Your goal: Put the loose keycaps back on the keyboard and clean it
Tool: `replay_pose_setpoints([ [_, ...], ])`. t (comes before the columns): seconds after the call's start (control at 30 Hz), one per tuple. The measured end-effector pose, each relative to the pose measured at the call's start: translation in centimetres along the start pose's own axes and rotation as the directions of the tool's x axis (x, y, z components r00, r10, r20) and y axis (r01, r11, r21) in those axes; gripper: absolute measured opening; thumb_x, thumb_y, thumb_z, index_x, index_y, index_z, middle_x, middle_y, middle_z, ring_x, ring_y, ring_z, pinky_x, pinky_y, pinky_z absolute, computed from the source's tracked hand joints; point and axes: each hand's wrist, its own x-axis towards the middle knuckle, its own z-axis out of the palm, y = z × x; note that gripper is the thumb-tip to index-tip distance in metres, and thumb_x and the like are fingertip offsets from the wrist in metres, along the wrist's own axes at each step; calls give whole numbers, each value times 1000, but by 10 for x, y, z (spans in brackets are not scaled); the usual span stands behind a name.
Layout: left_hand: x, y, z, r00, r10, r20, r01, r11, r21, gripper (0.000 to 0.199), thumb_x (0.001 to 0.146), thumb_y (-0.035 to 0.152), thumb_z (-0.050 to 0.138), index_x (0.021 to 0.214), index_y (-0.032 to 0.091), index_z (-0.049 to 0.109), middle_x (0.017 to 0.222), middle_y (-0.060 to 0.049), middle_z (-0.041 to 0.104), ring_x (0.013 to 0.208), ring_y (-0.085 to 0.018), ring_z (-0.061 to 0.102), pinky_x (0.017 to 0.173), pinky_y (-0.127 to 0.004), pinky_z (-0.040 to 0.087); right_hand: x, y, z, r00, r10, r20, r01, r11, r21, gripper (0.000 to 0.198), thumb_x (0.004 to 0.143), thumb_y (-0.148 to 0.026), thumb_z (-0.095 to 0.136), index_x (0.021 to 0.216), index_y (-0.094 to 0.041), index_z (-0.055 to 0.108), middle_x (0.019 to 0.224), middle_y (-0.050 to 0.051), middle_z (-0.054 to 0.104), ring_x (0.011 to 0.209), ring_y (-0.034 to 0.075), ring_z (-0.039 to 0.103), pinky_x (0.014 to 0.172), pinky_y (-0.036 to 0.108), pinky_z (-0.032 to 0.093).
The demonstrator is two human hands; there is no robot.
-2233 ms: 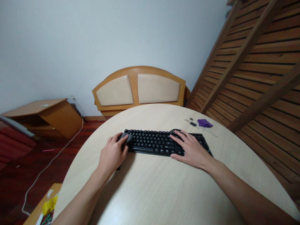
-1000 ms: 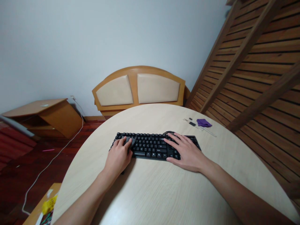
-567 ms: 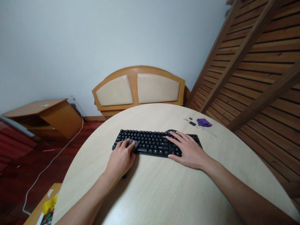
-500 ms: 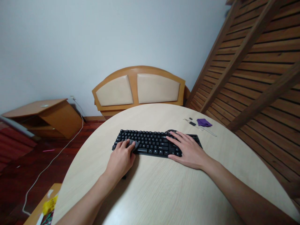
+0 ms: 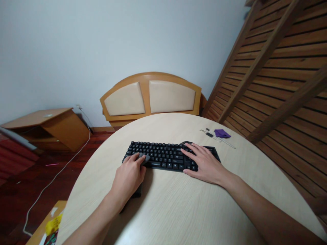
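A black keyboard (image 5: 166, 154) lies across the middle of the round table. My left hand (image 5: 130, 172) presses a small grey cloth (image 5: 146, 158) onto the keys near its left end, fingers closed over it. On the keyboard's right end rests my right hand (image 5: 203, 163), fingers spread flat over the keys and thumb at the near edge. Behind the right fingertips shows a bit of black cable (image 5: 186, 142). Partly hidden under my left wrist is a dark object (image 5: 137, 193) whose kind I cannot make out.
On the pale round table (image 5: 184, 207), a purple cloth (image 5: 222, 133) lies at the back right beside thin sticks and a small black piece (image 5: 209, 134). A headboard (image 5: 147, 98) stands behind, a slatted wooden screen (image 5: 286, 88) at right. A white cord (image 5: 60, 170) crosses the floor.
My left hand has shifted slightly left with the grey cloth, and more of the dark object under the wrist shows. The right hand stays in place on the keyboard.
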Motion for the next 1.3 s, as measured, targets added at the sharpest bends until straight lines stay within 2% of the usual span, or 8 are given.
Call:
replay_pose_setpoints([
  [0.2,16,-24,8,970,-31,-239,13,997,-78,44,90,21,53,132,21,65,140,-10,61,123,-30,61,102,-45,55,-3,-4,0,999,-32,1,32,999,31,82,81,-60,66,152,-26,44,161,14,34,145,41,32,115,62,28],
  [0.4,28,-45,31,944,-14,-329,-55,979,-198,44,94,25,47,135,21,62,148,-9,54,132,-30,55,111,-48,48,-6,-18,-8,995,-71,68,66,994,83,89,78,-64,68,154,-28,39,161,15,33,143,42,32,114,62,31],
  [0.5,34,-46,42,951,26,-307,-97,971,-219,44,95,24,46,136,21,61,149,-10,53,136,-30,51,114,-49,45,-6,-22,-8,993,-84,83,76,992,99,91,78,-63,69,156,-30,37,162,14,30,145,42,28,114,61,31],
  [0.63,40,-40,48,974,53,-222,-90,983,-160,44,94,23,47,135,20,63,149,-11,53,138,-31,49,115,-50,43,-6,-22,-7,991,-98,95,87,990,109,90,78,-57,71,156,-29,36,163,14,27,146,41,25,115,60,31],
  [0.77,40,-32,39,988,115,-103,-124,989,-83,48,92,20,50,140,20,60,151,-11,52,141,-30,46,118,-46,39,-6,-23,-8,992,-80,94,68,990,123,82,81,-55,69,154,-32,39,163,11,29,146,40,27,115,60,32],
  [0.9,36,-24,28,994,111,-22,-112,992,-52,54,88,12,52,140,25,60,151,-8,52,141,-30,46,114,-44,44,-4,-25,-10,994,-34,106,19,990,139,77,84,-60,64,152,-33,43,162,10,32,145,39,30,115,61,33],
  [1.1,32,-20,22,990,138,19,-138,990,-14,53,89,11,51,140,24,60,150,-8,53,140,-29,48,112,-44,47,-4,-27,-12,993,-9,116,-6,991,135,78,83,-60,66,152,-32,44,162,10,32,145,40,30,115,61,33],
  [1.3,22,-17,17,988,149,44,-149,989,12,54,87,9,53,138,24,62,149,-8,54,140,-31,48,107,-47,51,-3,-20,-13,992,-35,118,19,990,139,78,82,-62,67,151,-34,44,162,9,33,145,39,31,115,61,33],
])
